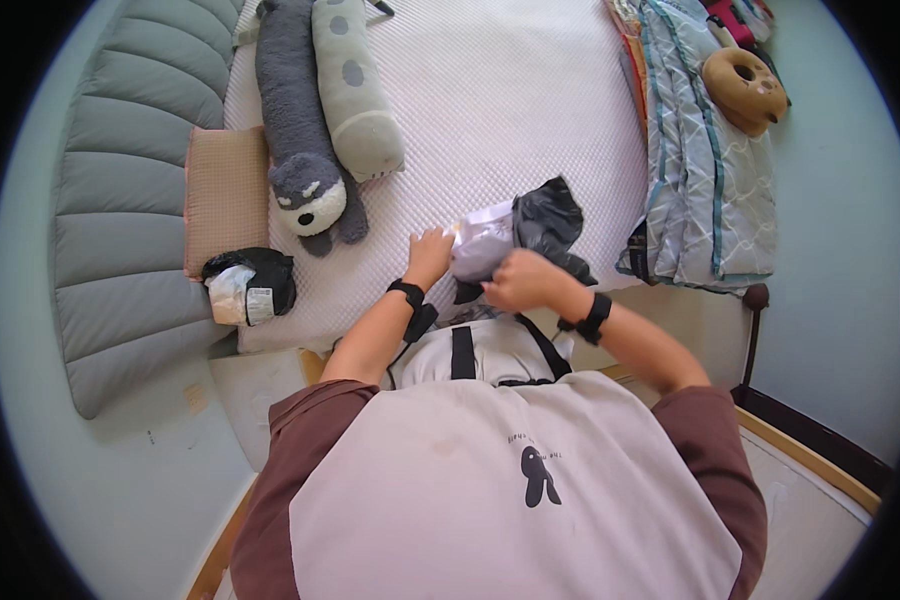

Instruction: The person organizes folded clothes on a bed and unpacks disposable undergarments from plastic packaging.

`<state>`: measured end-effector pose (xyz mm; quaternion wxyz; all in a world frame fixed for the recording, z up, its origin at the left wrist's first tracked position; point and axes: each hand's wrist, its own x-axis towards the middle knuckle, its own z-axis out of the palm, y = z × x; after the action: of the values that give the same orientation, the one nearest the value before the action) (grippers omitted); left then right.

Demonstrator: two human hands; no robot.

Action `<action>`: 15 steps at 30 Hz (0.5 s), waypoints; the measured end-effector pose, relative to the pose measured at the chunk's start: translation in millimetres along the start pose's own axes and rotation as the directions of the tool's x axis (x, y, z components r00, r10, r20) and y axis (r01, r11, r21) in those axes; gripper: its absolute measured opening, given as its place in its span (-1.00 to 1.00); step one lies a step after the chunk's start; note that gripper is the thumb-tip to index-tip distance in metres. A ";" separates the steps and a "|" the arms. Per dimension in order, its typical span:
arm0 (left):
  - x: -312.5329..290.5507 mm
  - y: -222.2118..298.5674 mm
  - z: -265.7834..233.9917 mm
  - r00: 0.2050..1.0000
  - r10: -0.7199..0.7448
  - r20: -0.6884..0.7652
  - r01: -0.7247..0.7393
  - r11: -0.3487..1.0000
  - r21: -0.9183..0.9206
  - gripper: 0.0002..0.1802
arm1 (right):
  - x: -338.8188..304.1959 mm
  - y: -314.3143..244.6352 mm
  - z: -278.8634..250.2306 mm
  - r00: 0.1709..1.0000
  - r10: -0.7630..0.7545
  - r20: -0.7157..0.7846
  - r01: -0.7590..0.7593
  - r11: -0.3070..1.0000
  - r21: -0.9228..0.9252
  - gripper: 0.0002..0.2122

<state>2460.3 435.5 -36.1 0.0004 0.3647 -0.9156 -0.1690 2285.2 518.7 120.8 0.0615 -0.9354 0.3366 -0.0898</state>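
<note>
A pale lilac plastic package (483, 243) lies at the near edge of the bed, its surface shiny and crinkled. My left hand (430, 256) is closed at the package's left end, fingertips on its wrapping. A crumpled black plastic bag (550, 218) sits against the package's right side, and parts of it show on both sides of my right hand (523, 282). That hand is curled into a fist at the package's near right corner, slightly blurred; what its fingers grip is hidden. Black bands circle both wrists.
On the bed's left lie a grey dog plush (295, 110), a spotted long cushion (358, 95), a checked pillow (227, 195) and another black bag (275, 275) with a pale package. Folded quilts (710, 190) and a brown ring-shaped pillow (745, 88) are at right. A padded headboard (135, 200) borders the left.
</note>
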 end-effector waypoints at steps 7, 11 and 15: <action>-13.2 28.4 18.3 0.997 0.073 -0.018 -0.075 0.984 -0.162 -0.88 | -67.8 -1.5 -10.5 0.791 0.591 0.160 -0.595 0.803 -0.027 -0.86; -39.0 15.4 10.7 0.950 0.310 -0.030 -0.311 0.945 -0.104 -0.91 | -96.3 33.3 -40.4 0.348 0.914 0.207 -0.866 0.398 -0.303 -0.45; -83.1 -5.7 13.3 0.881 0.472 -0.030 -0.471 0.871 -0.138 -0.94 | -165.6 68.8 10.5 0.268 0.876 0.401 -0.834 0.419 -0.359 -0.65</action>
<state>2523.5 491.3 -40.2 0.0653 0.1292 -0.9626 -0.2292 2119.4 572.7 77.5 0.1549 -0.5901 0.7569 0.2342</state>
